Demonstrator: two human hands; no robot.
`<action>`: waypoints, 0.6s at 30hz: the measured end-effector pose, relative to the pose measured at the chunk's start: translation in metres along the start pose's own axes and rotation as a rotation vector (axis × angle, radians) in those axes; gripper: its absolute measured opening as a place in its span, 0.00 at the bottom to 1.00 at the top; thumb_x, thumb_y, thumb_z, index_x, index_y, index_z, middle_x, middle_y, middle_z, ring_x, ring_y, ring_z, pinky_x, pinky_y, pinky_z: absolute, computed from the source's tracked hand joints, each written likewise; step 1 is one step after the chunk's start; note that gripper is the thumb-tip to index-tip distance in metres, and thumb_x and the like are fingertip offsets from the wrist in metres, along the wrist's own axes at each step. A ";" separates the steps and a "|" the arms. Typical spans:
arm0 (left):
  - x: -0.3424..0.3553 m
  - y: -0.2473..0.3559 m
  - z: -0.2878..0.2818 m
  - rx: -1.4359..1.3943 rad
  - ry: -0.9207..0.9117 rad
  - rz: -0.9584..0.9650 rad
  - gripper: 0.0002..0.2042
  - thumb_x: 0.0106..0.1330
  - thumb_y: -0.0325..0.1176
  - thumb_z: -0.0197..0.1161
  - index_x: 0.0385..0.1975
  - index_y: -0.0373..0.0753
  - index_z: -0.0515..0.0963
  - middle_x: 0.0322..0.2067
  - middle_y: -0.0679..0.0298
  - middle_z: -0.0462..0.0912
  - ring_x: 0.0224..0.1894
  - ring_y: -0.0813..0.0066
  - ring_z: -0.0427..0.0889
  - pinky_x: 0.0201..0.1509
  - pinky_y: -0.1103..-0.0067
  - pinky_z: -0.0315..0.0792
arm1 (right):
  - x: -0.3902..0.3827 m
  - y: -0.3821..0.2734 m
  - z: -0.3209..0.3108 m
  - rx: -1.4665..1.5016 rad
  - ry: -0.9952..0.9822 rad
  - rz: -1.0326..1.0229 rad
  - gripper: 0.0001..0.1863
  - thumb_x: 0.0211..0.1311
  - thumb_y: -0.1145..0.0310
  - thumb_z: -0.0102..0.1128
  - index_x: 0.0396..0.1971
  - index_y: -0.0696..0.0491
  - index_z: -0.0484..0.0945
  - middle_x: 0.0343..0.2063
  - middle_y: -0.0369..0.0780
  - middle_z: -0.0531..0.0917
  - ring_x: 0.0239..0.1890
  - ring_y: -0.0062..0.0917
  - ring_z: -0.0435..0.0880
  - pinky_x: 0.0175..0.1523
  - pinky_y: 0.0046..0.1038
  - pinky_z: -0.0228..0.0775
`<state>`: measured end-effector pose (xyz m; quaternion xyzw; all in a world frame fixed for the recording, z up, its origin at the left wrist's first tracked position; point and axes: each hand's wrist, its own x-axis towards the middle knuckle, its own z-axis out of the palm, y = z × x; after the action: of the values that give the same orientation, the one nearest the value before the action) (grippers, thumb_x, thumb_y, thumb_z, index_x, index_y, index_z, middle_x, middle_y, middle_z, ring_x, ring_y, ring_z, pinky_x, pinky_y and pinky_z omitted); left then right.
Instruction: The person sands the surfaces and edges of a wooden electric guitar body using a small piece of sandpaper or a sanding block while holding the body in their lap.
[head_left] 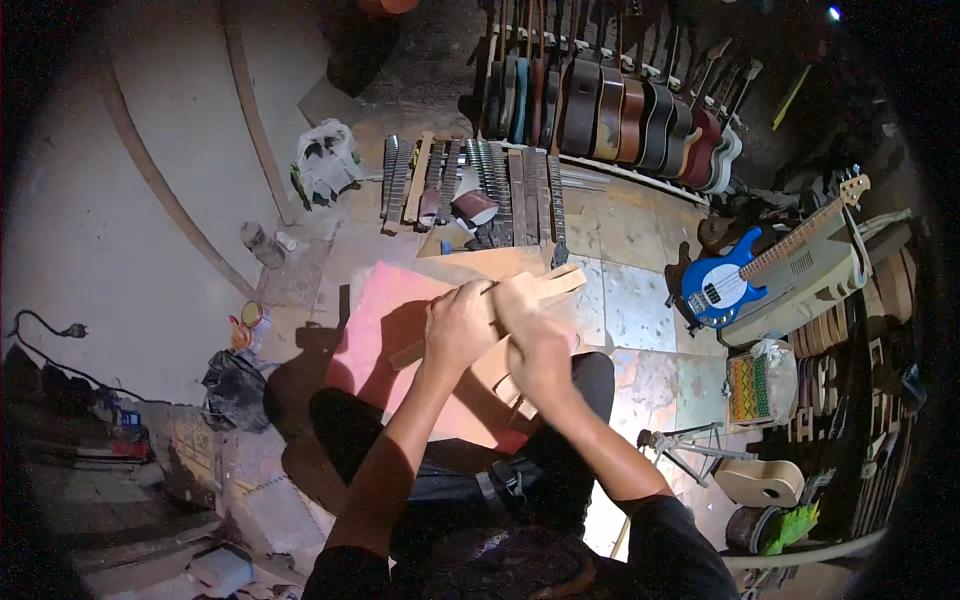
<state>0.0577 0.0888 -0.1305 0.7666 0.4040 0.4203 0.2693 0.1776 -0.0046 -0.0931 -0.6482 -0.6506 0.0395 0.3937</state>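
A pale wooden piece [553, 284], long and slim like an unfinished guitar neck, slants across above my lap. My left hand [460, 325] is closed around its middle, knuckles up. Close beside it, my right hand [535, 345] is curled over the same wood and blurred by motion; what its fingers hold is hidden. Beneath both hands lies a flat pink and orange board [375, 310] across my legs. Another pale wooden part [507, 391] shows below my right hand, partly covered.
Fretted necks and wood strips [465, 185] lie ahead, with a sanding roll [475, 207] on them. Guitars [620, 110] hang on a rack behind. A blue bass [725, 278] leans at right, above a small guitar body [760, 482]. A black bag [235, 390] sits left.
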 end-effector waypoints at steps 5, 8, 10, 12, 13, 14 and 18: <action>-0.001 -0.006 -0.005 -0.024 0.004 0.028 0.23 0.52 0.38 0.78 0.47 0.38 0.83 0.41 0.51 0.89 0.43 0.52 0.89 0.48 0.64 0.83 | 0.015 0.024 -0.004 -0.024 0.049 0.100 0.36 0.56 0.84 0.55 0.68 0.46 0.76 0.54 0.51 0.84 0.47 0.48 0.88 0.51 0.41 0.82; -0.006 -0.015 0.000 -0.025 0.034 0.068 0.23 0.51 0.36 0.79 0.48 0.38 0.83 0.41 0.52 0.89 0.44 0.54 0.90 0.49 0.66 0.84 | 0.000 -0.007 0.001 -0.039 0.007 -0.081 0.35 0.56 0.84 0.55 0.66 0.47 0.78 0.53 0.52 0.84 0.47 0.48 0.88 0.51 0.41 0.82; -0.008 -0.017 0.002 -0.076 0.072 0.102 0.24 0.50 0.36 0.80 0.47 0.38 0.83 0.41 0.52 0.89 0.44 0.54 0.90 0.49 0.67 0.84 | -0.002 -0.005 0.000 0.008 -0.041 -0.063 0.34 0.56 0.84 0.56 0.65 0.48 0.78 0.54 0.53 0.84 0.48 0.48 0.87 0.52 0.40 0.81; -0.008 -0.019 -0.002 -0.086 0.066 0.090 0.25 0.49 0.35 0.80 0.48 0.37 0.83 0.42 0.52 0.89 0.44 0.54 0.90 0.49 0.67 0.84 | 0.012 0.018 -0.004 -0.061 0.049 -0.053 0.34 0.56 0.84 0.56 0.65 0.48 0.78 0.58 0.52 0.81 0.48 0.46 0.88 0.52 0.39 0.82; -0.008 -0.020 -0.003 -0.091 0.067 0.080 0.26 0.49 0.35 0.81 0.49 0.36 0.82 0.42 0.51 0.89 0.44 0.54 0.90 0.49 0.67 0.84 | 0.012 0.014 -0.002 -0.027 0.033 -0.033 0.34 0.55 0.83 0.56 0.65 0.48 0.78 0.57 0.52 0.82 0.47 0.46 0.88 0.50 0.39 0.82; -0.009 -0.021 -0.003 -0.101 0.068 0.065 0.26 0.48 0.35 0.81 0.49 0.36 0.82 0.43 0.51 0.89 0.44 0.53 0.90 0.50 0.67 0.83 | 0.014 0.006 -0.002 0.003 0.013 -0.012 0.34 0.55 0.83 0.57 0.65 0.48 0.79 0.57 0.51 0.83 0.46 0.45 0.88 0.48 0.39 0.82; -0.002 -0.025 -0.007 -0.164 0.117 0.105 0.25 0.49 0.35 0.80 0.48 0.36 0.83 0.42 0.51 0.89 0.44 0.52 0.90 0.49 0.66 0.83 | 0.005 -0.019 0.011 -0.011 -0.137 -0.040 0.32 0.57 0.83 0.56 0.64 0.49 0.79 0.47 0.53 0.85 0.45 0.48 0.87 0.52 0.41 0.79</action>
<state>0.0415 0.1011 -0.1470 0.7362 0.3426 0.5096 0.2844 0.1565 0.0019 -0.0880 -0.6331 -0.6890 0.0724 0.3453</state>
